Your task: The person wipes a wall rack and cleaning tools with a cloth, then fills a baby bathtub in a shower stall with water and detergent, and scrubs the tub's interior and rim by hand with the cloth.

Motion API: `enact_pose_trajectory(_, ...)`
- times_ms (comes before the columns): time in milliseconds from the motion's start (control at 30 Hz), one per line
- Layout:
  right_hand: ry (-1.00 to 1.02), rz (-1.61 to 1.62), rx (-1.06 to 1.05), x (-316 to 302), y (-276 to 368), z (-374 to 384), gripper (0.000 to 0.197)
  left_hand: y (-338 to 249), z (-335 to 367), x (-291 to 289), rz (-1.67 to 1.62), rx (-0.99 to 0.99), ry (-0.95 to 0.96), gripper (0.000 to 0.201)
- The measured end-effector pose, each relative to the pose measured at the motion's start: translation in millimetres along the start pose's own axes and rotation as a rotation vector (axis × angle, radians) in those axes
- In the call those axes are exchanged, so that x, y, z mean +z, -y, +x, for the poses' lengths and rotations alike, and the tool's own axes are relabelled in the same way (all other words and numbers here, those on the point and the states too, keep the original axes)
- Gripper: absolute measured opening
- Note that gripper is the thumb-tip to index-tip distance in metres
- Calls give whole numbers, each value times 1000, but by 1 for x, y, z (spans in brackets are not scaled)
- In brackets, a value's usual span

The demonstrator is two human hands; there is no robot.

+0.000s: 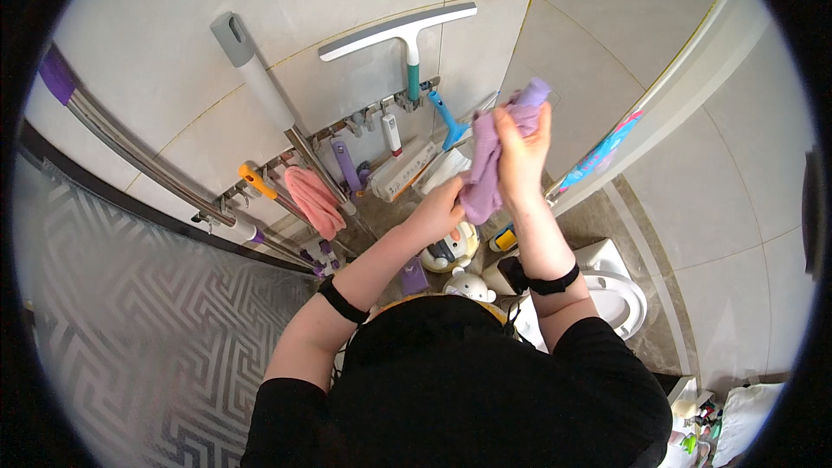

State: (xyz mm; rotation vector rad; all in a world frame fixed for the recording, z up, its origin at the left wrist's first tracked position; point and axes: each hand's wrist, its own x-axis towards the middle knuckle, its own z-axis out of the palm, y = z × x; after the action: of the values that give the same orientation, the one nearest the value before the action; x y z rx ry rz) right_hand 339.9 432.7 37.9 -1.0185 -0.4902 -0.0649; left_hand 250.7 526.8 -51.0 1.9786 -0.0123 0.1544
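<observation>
1. the right hand (520,156) is raised in front of the tiled wall (347,0), forearm almost upright, fingers curled and closed on the top of a purple cloth (485,165).
2. the purple cloth hangs down from that grip in a bunched fold, its upper end poking out above the fingers near the wall corner.
3. the left hand (438,208) sits lower, forearm angled up from the lower left, and it grips the lower part of the same cloth; its fingers are closed around the fabric, though the fingertips are hidden behind it.
4. both forearms wear a black band (342,299) just above the elbow side of the wrist area.
5. on the wall behind, a metal hook rail (329,134) carries a grey and white squeegee (403,30), a blue brush (449,121), a pink cloth (312,199) and a long mop handle (260,82).
6. a second long pole with a purple grip (56,74) leans along the wall at the left.
7. below the hands stand small bottles and a white round toy-like container (468,282); a white toilet (620,295) is just to the right.
8. a frosted glass panel (130,312) with a zigzag pattern fills the lower left.
</observation>
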Motion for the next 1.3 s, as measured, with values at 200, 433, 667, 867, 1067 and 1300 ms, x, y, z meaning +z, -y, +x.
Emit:
enact_pose_trajectory(200,126,-7,202,-12,-24,-11,25,-7,-5,-8,45,-24,-21,17)
enact_pose_trajectory(433,218,220,355,-3,-9,-4,47,1,-15,-3,99,-150,196,22)
enact_pose_trajectory(667,-306,376,331,-5,16,34,45,38,-18,-3,49,-15,-1,16)
enact_pose_trajectory(867,-414,555,191,4,18,47,41,46,-26,16,126,26,30,12)
enact_pose_trajectory(1067,-216,411,154,-4,2,32,29,53,-25,0,260,-45,-80,20)
enact_pose_trajectory(1300,-42,248,351,7,-37,-14,71,15,-13,-4,254,46,-275,22)
